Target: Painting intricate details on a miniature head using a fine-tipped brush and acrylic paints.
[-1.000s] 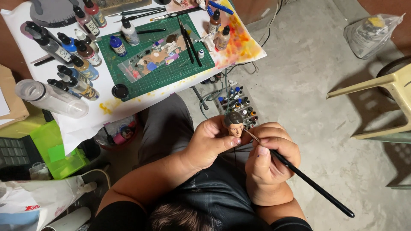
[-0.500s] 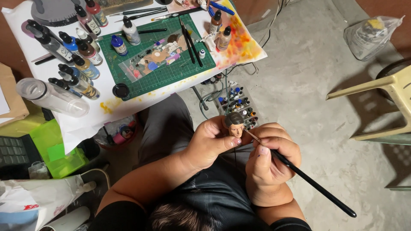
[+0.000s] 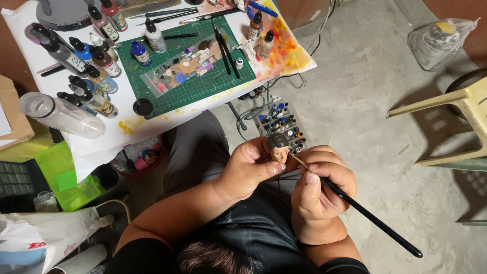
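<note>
My left hand [image 3: 248,170] grips a small miniature head [image 3: 278,146] with dark hair, held over my lap. My right hand [image 3: 320,190] pinches a thin black paintbrush [image 3: 370,215] like a pen; its tip touches the side of the miniature head, and its handle points down and right. The two hands are pressed close together.
A low table with a green cutting mat [image 3: 203,81], a paint palette [image 3: 182,68], several dropper paint bottles [image 3: 94,76], brushes and a clear tube [image 3: 61,115] lies ahead. A rack of small paint pots [image 3: 281,119] sits on the concrete floor. A plastic stool [image 3: 456,116] stands right.
Both hands stay nearly still; the brush tip shifts slightly against the miniature head.
</note>
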